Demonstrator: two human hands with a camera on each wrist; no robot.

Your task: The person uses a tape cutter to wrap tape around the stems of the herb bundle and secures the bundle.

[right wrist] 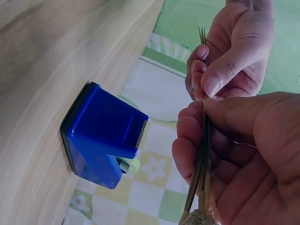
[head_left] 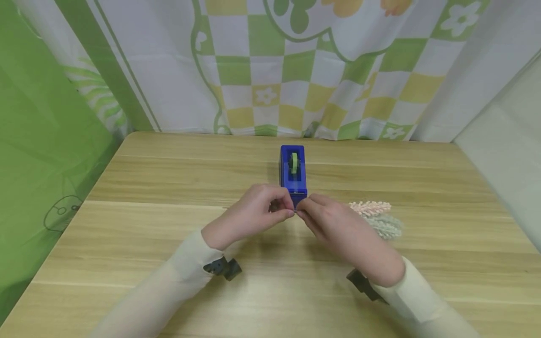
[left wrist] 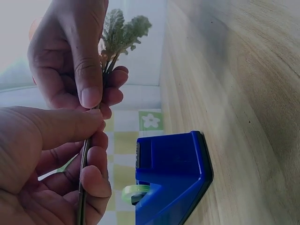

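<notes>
Both hands pinch a thin bundle of stems [right wrist: 202,161], their thumbs close together near its middle. My left hand [head_left: 255,211] grips the bare stem end. My right hand [head_left: 338,223] holds the part nearer the flower heads. Those are fluffy sprigs, one pale pink [head_left: 374,207] and one pale green [head_left: 385,227], sticking out beyond the right hand. In the left wrist view the green sprig [left wrist: 123,30] shows past the right hand [left wrist: 70,51]. Just beyond the fingertips stands a blue tape dispenser [head_left: 286,180] with a light green roll of tape [head_left: 294,163].
The dispenser stands on a wood-grain table [head_left: 169,169], its serrated cutting edge [right wrist: 142,134] toward the hands. Behind the table hangs a checked green, yellow and white curtain [head_left: 266,65]. Green cloth [head_left: 38,141] hangs at the left side, and a pale wall or cloth [head_left: 507,126] is at the right.
</notes>
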